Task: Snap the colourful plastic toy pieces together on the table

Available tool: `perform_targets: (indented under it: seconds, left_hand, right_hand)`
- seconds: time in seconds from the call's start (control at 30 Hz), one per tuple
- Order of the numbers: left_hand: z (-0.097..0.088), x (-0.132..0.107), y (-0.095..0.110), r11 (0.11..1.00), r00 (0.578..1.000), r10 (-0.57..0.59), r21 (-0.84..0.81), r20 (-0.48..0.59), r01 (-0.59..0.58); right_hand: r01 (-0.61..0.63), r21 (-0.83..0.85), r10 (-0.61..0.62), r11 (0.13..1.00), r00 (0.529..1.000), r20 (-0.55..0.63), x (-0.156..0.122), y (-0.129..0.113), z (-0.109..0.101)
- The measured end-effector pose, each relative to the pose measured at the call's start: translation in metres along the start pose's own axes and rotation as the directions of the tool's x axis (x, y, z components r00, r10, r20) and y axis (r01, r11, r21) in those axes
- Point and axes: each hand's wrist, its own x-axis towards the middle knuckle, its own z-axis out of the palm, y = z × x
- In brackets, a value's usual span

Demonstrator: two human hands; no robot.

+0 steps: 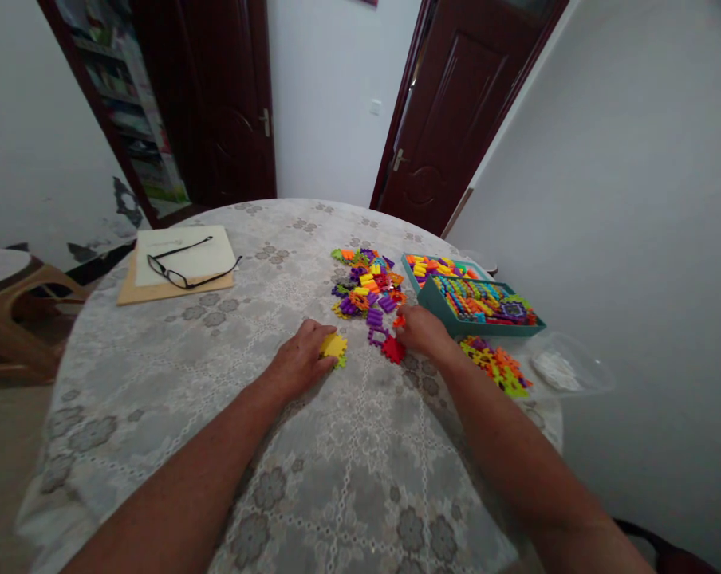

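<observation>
Grey and white floral cloth covers the round bench, its far edge curving toward a pale wall between two dark red-brown doors, the left door and the right door, both with metal handles. Crowded shelves show at far left; below them the white paint is chipped near the floor, and a wooden stool stands beside the bench.

Near the middle of the bench, the left hand has its grip closed on a yellow piece, thumb and fingers pinching its left side. The right hand reaches the near end of a mixed heap, its fingertips at an orange piece; I cannot tell whether that grip is pinching it. A red piece lies just below those fingers.

Black-framed glasses rest on paper at the left. A dark green tray of colourful parts sits at the right.
</observation>
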Motion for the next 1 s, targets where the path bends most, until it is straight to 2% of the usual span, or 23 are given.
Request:
perform_targets:
  seconds: [0.13,0.2,0.3,0.43,0.6,0.73,0.83,1.0]
  left_hand:
    - [0.003,0.0,-0.002,1.0,1.0,-0.004,0.008,-0.007,0.004]
    - [0.004,0.0,-0.002,1.0,1.0,-0.004,0.003,-0.025,0.005]
    - [0.004,0.0,-0.002,1.0,0.999,-0.011,-0.003,-0.039,0.011]
    - [0.002,-0.001,-0.001,0.999,0.999,0.036,0.026,-0.013,-0.035]
    - [0.001,-0.002,0.002,0.997,0.999,0.052,0.054,0.002,-0.052]
    - [0.003,-0.002,0.0,0.996,0.998,0.066,0.062,-0.01,-0.065]
    - [0.004,-0.002,-0.001,0.996,0.997,0.07,0.053,-0.011,-0.069]
    - [0.002,-0.003,0.002,0.996,0.997,0.068,0.051,-0.024,-0.067]
  right_hand:
    - [0.097,0.075,-0.084,0.992,0.984,-0.155,0.013,0.011,-0.02]
    - [0.125,0.101,-0.109,0.987,0.983,-0.151,0.025,0.011,-0.02]
    - [0.138,0.113,-0.125,0.984,0.985,-0.12,0.042,0.003,-0.006]
    - [0.12,0.126,-0.103,0.985,0.986,-0.134,0.053,-0.008,0.019]
    - [0.127,0.132,-0.108,0.983,0.984,-0.143,0.055,-0.008,0.026]
    - [0.108,0.114,-0.089,0.988,0.984,-0.156,0.052,-0.009,0.027]
    - [0.081,0.121,-0.054,0.989,0.976,-0.212,0.047,-0.013,0.031]
    - [-0.006,0.341,0.116,0.94,0.946,-0.303,0.036,-0.017,0.032]
